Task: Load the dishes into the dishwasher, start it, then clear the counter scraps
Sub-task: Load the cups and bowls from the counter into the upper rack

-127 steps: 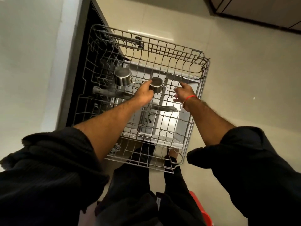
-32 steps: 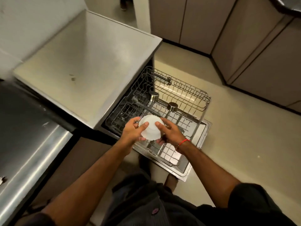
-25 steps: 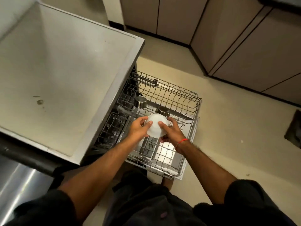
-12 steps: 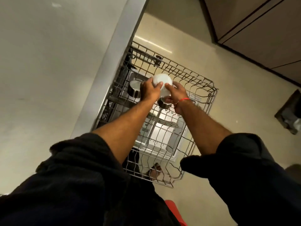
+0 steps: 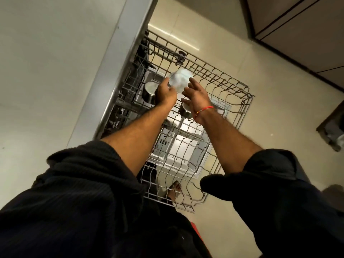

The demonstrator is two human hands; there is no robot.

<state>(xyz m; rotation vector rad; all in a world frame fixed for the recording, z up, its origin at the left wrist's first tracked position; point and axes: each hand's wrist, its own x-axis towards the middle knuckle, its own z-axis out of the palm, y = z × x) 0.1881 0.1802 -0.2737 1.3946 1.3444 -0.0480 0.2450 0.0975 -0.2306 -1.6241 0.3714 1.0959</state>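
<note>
White bowl (image 5: 180,80) now farther back over rack (image 5: 232,86), beyond steel cups (image 5: 149,91). Left hand (image 5: 165,94) gripping it; right hand (image 5: 195,95) loosening, fingers spread alongside. Placement imminent, loading continues.

Both hands (image 5: 183,94) on white bowl (image 5: 180,80) above dishwasher rack (image 5: 230,86).

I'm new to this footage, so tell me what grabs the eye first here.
The white bowl, motion-blurred, sits between both hands above the far part of the pulled-out wire rack: the left hand grips its side, while the right hand has straight fingers against it. Two steel cups already stand in the rack, one left of the hands, one under the right wrist.
</note>
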